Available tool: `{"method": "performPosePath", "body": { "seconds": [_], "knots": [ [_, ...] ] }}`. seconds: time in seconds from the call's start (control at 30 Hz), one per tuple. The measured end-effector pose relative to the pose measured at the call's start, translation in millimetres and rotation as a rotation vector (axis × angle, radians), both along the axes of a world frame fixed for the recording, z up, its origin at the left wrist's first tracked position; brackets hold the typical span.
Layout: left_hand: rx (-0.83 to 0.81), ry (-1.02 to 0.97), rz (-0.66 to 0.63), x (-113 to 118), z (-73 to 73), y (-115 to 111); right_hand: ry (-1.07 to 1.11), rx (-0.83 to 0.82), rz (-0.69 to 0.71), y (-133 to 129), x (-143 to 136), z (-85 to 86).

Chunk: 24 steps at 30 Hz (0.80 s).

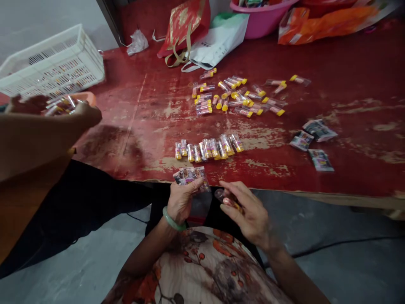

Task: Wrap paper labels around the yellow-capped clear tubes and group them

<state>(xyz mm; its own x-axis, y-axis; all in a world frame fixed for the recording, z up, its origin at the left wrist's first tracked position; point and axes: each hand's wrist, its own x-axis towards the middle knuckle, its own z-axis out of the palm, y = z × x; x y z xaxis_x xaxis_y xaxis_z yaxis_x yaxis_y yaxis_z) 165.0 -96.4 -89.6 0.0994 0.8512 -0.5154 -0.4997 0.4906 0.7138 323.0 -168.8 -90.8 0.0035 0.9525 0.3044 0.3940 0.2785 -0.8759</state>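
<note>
Looks like packet-and-tube handling: left hand has fingers clamped on packets, right hand on a tube, both nearside of tube row; next move probably needs packets steady.

1. One camera here, worn on the person's head, above the red counter.
2. It faces forward and steeply down, with the patterned top nearest the lens, at the bottom edge.
3. The left hand and right hand show close up, below the middle.
4. It looks wide, from a neighbour's arm at left to the pink basin farther off.
</note>
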Motion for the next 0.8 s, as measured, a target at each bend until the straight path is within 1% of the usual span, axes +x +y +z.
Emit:
{"method": "performPosePath", "body": {
  "seconds": [0.07,0.13,0.2,0.33,0.47,0.53,0.67,0.8],
  "knots": [
    [-0.052,-0.013,0.015,2,1.0,0,-0.055,0.154,-0.057,-5,-8,-1.8],
    [-0.108,-0.036,0.02,3,2.5,-1,-0.089,0.251,-0.1,-6,-14,-4.4],
    [-0.147,-0.055,0.009,4,4.7,-2,-0.123,0.31,-0.121,-4,-17,-6.6],
    [-0.167,-0.073,-0.001,4,8.1,-4,-0.199,0.399,-0.177,-1,-19,-9.0],
    [-0.131,-0.095,-0.009,5,5.4,-8,-0.303,0.488,-0.243,0,-25,-8.8],
    [-0.103,-0.089,-0.006,5,2.8,-10,-0.341,0.5,-0.263,0,-29,-8.7],
    [-0.063,-0.059,0.007,3,0.2,-12,-0.35,0.441,-0.305,2,-35,-12.0],
    [-0.041,-0.038,-0.003,-2,0.5,-9,-0.362,0.393,-0.291,5,-36,-17.3]
  ]
}}
